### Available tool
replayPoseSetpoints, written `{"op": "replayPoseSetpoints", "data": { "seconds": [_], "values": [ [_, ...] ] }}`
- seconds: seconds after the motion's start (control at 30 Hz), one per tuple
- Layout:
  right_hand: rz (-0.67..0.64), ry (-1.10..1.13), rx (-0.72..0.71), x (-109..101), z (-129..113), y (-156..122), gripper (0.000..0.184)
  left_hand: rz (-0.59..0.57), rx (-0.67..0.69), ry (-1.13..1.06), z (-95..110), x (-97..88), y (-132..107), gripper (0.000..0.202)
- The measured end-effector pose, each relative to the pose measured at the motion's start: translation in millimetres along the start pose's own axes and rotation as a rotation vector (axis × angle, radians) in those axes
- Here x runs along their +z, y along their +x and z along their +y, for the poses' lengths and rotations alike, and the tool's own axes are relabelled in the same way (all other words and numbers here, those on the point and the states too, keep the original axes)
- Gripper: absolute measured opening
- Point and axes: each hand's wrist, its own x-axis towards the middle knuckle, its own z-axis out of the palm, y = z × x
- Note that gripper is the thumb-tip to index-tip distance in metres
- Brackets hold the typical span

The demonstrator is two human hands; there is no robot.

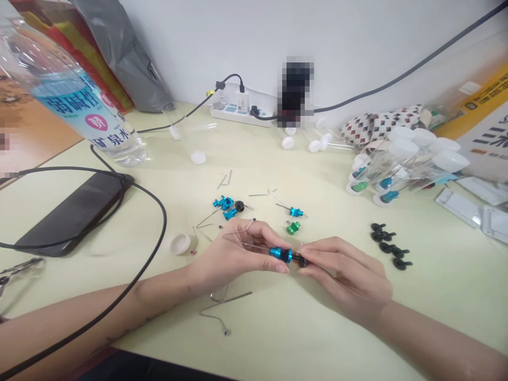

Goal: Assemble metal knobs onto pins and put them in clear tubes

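My left hand (pixel 238 254) is closed around a blue metal fitting (pixel 275 252) with a thin bent wire running out of its left end. In the fingertips of my right hand (pixel 349 272) is the round head of a black thumb screw (pixel 302 261). Its stem meets the right end of the blue fitting; how deep it sits I cannot tell. Just beyond my hands lie a green fitting (pixel 293 228), a blue fitting with a wire (pixel 296 211) and a cluster of blue fittings (pixel 224 202). Several black thumb screws (pixel 387 236) lie to the right.
Bent wires (pixel 224 301) lie below my left wrist, near a small white cap (pixel 180 244). A phone (pixel 75 214), a looping black cable (pixel 162 211) and a water bottle (pixel 99 116) are on the left. Capped clear tubes (pixel 402 151) stand at right; a power strip (pixel 238 112) lies behind.
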Motion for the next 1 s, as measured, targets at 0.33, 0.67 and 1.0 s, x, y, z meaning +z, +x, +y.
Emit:
{"op": "replayPoseSetpoints", "data": {
  "seconds": [0.33, 0.67, 1.0],
  "values": [
    [-0.007, 0.054, 0.047, 0.9, 4.4, -6.5, 0.036, -0.019, 0.029, -0.017, -1.4, -0.1, 0.3, 0.020],
    [-0.021, 0.109, 0.075, 1.5, 5.3, -6.3, 0.037, -0.033, 0.042, -0.039, -1.6, 0.2, -0.2, 0.020],
    [-0.035, 0.106, 0.099, 3.2, 7.2, -9.7, 0.042, 0.026, 0.021, -0.013, -1.5, 0.3, 1.7, 0.021]
  ]
}}
